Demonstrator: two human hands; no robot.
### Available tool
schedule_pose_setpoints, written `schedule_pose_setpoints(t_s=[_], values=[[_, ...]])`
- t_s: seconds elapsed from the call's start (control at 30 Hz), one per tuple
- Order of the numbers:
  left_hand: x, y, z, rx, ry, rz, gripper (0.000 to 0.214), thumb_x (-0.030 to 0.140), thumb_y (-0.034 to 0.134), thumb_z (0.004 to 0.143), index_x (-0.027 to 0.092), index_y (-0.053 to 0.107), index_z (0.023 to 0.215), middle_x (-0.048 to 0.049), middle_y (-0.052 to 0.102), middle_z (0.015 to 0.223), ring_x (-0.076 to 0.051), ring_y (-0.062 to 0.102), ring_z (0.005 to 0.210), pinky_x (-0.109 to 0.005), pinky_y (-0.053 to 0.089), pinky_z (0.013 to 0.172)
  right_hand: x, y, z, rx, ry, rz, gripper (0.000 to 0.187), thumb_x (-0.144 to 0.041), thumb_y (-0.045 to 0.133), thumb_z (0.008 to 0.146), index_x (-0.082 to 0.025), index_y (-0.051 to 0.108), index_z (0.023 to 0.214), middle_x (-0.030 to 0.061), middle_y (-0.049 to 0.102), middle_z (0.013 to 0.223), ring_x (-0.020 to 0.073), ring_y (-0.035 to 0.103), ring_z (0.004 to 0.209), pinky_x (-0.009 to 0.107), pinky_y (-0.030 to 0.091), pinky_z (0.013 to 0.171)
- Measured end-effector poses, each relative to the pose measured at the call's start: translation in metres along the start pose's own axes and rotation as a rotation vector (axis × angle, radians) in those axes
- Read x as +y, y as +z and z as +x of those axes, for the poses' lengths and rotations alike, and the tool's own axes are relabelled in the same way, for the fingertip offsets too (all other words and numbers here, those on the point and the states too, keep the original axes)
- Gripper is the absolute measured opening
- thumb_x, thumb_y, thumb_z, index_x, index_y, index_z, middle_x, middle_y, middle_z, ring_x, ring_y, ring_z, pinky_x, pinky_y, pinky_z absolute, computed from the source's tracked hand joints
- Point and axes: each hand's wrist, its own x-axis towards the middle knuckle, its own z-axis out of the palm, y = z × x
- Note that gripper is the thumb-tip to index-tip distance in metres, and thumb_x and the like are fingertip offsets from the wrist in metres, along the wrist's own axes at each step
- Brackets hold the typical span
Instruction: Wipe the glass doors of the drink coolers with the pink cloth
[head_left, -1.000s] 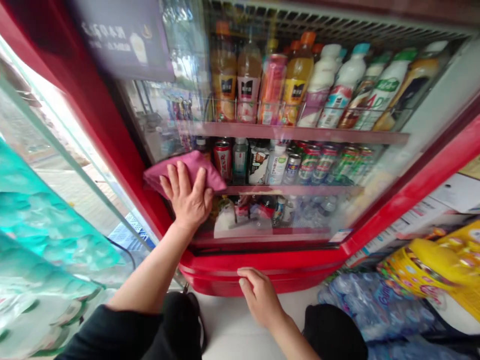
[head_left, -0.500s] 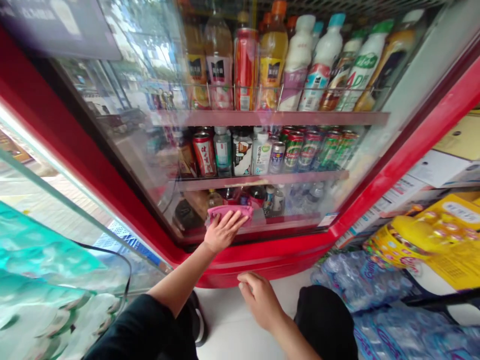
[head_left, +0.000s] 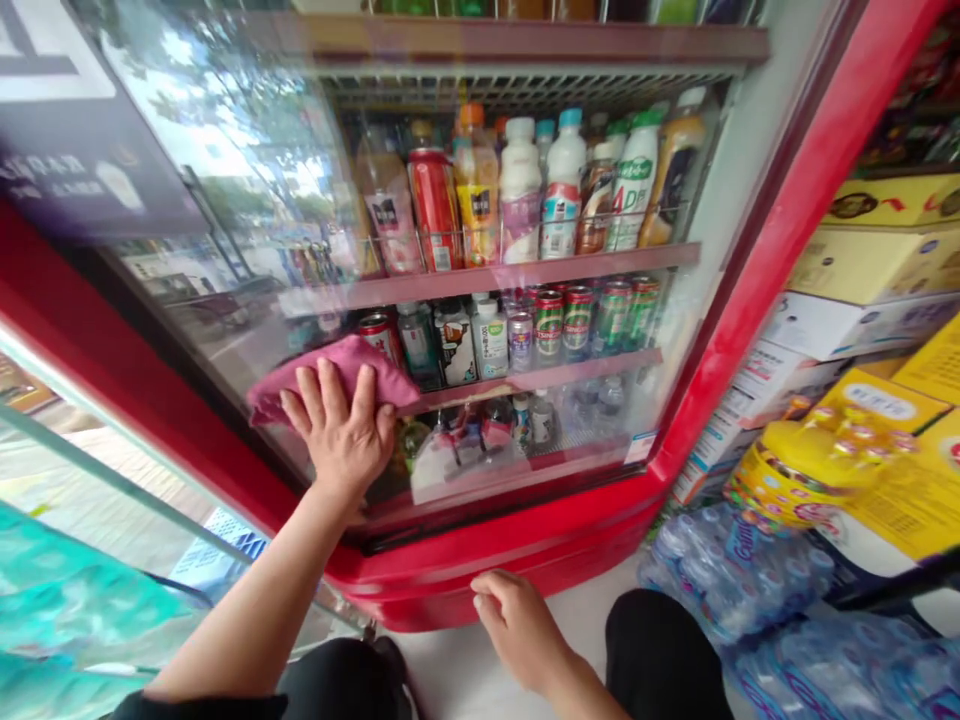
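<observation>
Honestly, my left hand (head_left: 341,432), flat and open on the cloth (head_left: 330,378), could let it slide off the glass (head_left: 247,300); right hand (head_left: 517,628) hangs loose, empty.

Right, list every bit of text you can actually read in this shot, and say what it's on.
"AD", in green, on the white green-capped bottle on the upper shelf.
Too blurred or small to read: the dark sign on the glass door, the green cans, the stacked boxes, the water packs.
</observation>
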Motion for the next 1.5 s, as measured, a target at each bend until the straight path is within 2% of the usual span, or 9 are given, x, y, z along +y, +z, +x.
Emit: schedule_pose_setpoints(t_s=[0.17,0.27,0.37,0.57,0.7,0.9,1.13,1.37,1.5], values=[[0.074,-0.006,0.088,0.061,-0.012,-0.053,0.079,0.041,0.059,0.105,0.031,0.024,0.176,-0.0115,-0.002,0.188,-0.04,-0.007,0.174,-0.075,0.001,0.136,0.01,0.005,-0.006,0.041,0.007,-0.007,0.032,-0.023,0.053,0.1,-0.02,0.083,0.112,0.0098,0.085,0.113,0.0285,0.08,0.112,0.041,0.059,0.104],[0.112,0.012,0.077,-0.012,0.131,-0.047,0.079,0.043,0.059,0.105,0.038,0.024,0.175,-0.0081,0.011,0.187,-0.038,0.005,0.175,-0.071,0.004,0.138,0.025,0.008,-0.009,0.036,0.027,-0.018,0.031,-0.023,0.053,0.099,-0.02,0.082,0.111,0.0106,0.085,0.113,0.0289,0.08,0.111,0.042,0.06,0.104],[0.126,0.035,0.023,-0.175,0.313,-0.042,0.076,0.041,0.056,0.107,0.039,0.023,0.175,-0.008,0.033,0.182,-0.034,0.03,0.17,-0.061,0.011,0.139,0.042,0.01,-0.01,0.035,0.021,-0.039,0.033,-0.025,0.051,0.1,-0.02,0.082,0.11,0.0123,0.085,0.114,0.0295,0.08,0.112,0.042,0.06,0.104],[0.072,0.035,-0.103,-0.312,0.484,-0.048,0.055,0.037,0.056,0.107,0.043,0.054,0.161,0.0008,0.067,0.158,-0.022,0.066,0.141,-0.039,0.027,0.134,0.08,0.022,-0.008,0.047,-0.024,-0.083,0.036,-0.032,0.047,0.101,-0.021,0.081,0.105,0.0132,0.085,0.107,0.0296,0.081,0.105,0.04,0.06,0.097],[0.011,0.01,-0.13,-0.309,0.385,0.037,0.048,0.034,0.062,0.103,0.043,0.066,0.15,-0.0029,0.076,0.147,-0.025,0.07,0.137,-0.043,0.023,0.137,0.089,0.034,-0.003,0.055,-0.029,-0.109,0.034,-0.031,0.048,0.098,-0.022,0.081,0.101,0.0114,0.085,0.102,0.0275,0.081,0.1,0.036,0.059,0.093],[-0.038,-0.022,-0.061,-0.151,0.072,0.147,0.069,0.032,0.062,0.102,0.032,0.044,0.169,-0.019,0.038,0.178,-0.044,0.028,0.169,-0.076,0.021,0.134,0.063,0.044,0.006,0.041,-0.04,-0.097,0.03,-0.025,0.051,0.095,-0.023,0.08,0.098,0.0088,0.085,0.101,0.0248,0.08,0.098,0.033,0.057,0.092],[0.002,-0.045,0.078,0.089,-0.204,-0.033,0.077,0.039,0.052,0.107,0.023,0.024,0.176,-0.024,0.003,0.186,-0.045,-0.005,0.173,-0.081,0.006,0.132,0.043,0.042,0.012,0.048,-0.067,-0.112,0.027,-0.019,0.055,0.092,-0.023,0.081,0.096,0.0084,0.085,0.099,0.0265,0.081,0.097,0.034,0.059,0.091],[0.054,-0.034,0.109,-0.02,0.052,-0.043,0.067,0.039,0.054,0.107,0.031,0.038,0.172,-0.0174,0.021,0.185,-0.04,0.007,0.174,-0.074,0.013,0.136,-0.007,-0.023,0.021,0.135,-0.124,-0.097,0.034,-0.024,0.051,0.101,-0.02,0.082,0.114,0.0126,0.084,0.12,0.027,0.079,0.115,0.04,0.061,0.108],[0.059,-0.039,0.112,-0.073,0.185,-0.084,0.066,0.037,0.055,0.107,0.025,0.041,0.17,-0.0177,0.034,0.181,-0.038,0.019,0.173,-0.069,0.017,0.138,-0.073,-0.072,0.052,0.374,-0.395,-0.164,0.035,-0.024,0.048,0.106,-0.018,0.079,0.123,0.0154,0.079,0.136,0.0266,0.075,0.13,0.043,0.061,0.116]])
